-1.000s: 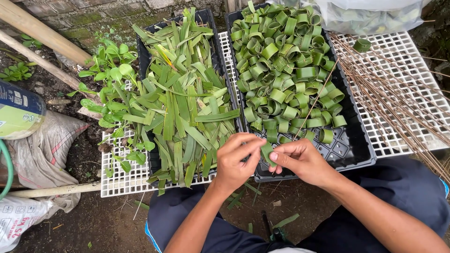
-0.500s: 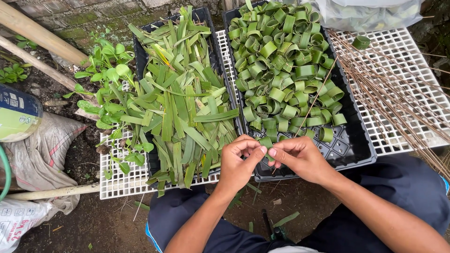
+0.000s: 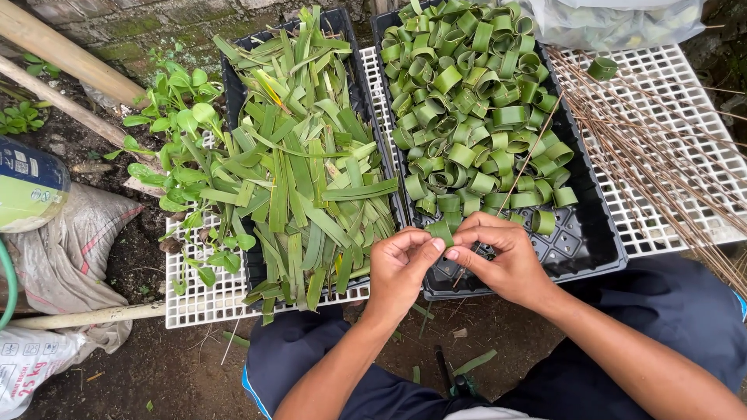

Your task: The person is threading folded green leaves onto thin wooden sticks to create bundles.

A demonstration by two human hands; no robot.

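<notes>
Green leaf strip (image 3: 441, 230), curled into a ring, is pinched between left hand (image 3: 398, 264) and right hand (image 3: 502, 260), both grips closed on it; pinning seems next, demanding steady fingertips, finished green leaf rings (image 3: 467, 117) beyond.

Bare left hand (image 3: 401, 268) and right hand (image 3: 506, 260), forearms unsleeved; dark navy trousers (image 3: 685, 311) at six o'clock, blue-trimmed.

Head camera looks steeply down, close above the trays (image 3: 580, 257).

Two black trays (image 3: 599, 241), two white grids (image 3: 669, 78), two hands (image 3: 401, 268).
</notes>
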